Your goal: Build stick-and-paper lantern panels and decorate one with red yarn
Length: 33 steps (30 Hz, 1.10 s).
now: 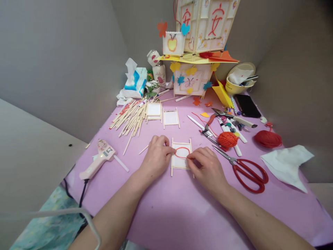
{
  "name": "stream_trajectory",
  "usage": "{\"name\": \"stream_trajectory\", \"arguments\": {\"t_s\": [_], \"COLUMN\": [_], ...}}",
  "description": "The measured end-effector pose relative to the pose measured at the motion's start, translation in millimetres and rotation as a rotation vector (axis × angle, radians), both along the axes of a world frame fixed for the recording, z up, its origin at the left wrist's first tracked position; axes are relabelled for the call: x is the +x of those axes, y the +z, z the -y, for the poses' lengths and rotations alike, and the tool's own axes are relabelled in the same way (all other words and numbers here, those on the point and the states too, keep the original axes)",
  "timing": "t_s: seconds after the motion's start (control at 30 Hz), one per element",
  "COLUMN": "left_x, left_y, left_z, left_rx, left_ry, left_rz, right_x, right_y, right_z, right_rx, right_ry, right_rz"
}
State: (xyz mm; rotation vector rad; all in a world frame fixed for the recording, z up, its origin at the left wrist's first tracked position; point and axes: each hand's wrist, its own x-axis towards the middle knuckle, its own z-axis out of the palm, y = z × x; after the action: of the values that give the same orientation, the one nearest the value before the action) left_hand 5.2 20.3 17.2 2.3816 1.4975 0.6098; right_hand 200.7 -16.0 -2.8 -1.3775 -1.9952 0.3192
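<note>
A small stick frame with a white panel (179,162) lies flat on the purple table. On its panel a loop of red yarn (182,148) forms an oval. My left hand (158,154) is at the left side of the frame, fingertips pinched on the loop's left edge. From the right, my right hand (206,166) pinches the loop's lower right edge, its fingers partly covering the frame's right stick. Two similar frames, one (154,109) beside the other (171,118), lie farther back.
A pink glue gun (100,159) lies left, near a pile of sticks (132,116). Red-handled scissors (249,173), an orange yarn ball (228,139), a red yarn ball (267,139) and a white tissue (287,163) lie right. A decorated paper lantern house (192,80) stands behind.
</note>
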Motion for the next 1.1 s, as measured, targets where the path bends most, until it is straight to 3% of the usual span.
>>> {"name": "stream_trajectory", "arguments": {"t_s": [0.57,1.1], "left_x": [0.1,2.4], "left_y": [3.9,7.5], "left_z": [1.5,6.8], "left_rx": [0.021,-0.074], "left_ry": [-0.026,-0.178], "left_rz": [0.019,-0.067], "right_x": [0.8,1.8], "right_y": [0.4,-1.0], "right_z": [1.8,-0.3], "right_rx": [-0.082,-0.089], "right_ry": [0.034,0.026], "right_rz": [0.037,0.033]}}
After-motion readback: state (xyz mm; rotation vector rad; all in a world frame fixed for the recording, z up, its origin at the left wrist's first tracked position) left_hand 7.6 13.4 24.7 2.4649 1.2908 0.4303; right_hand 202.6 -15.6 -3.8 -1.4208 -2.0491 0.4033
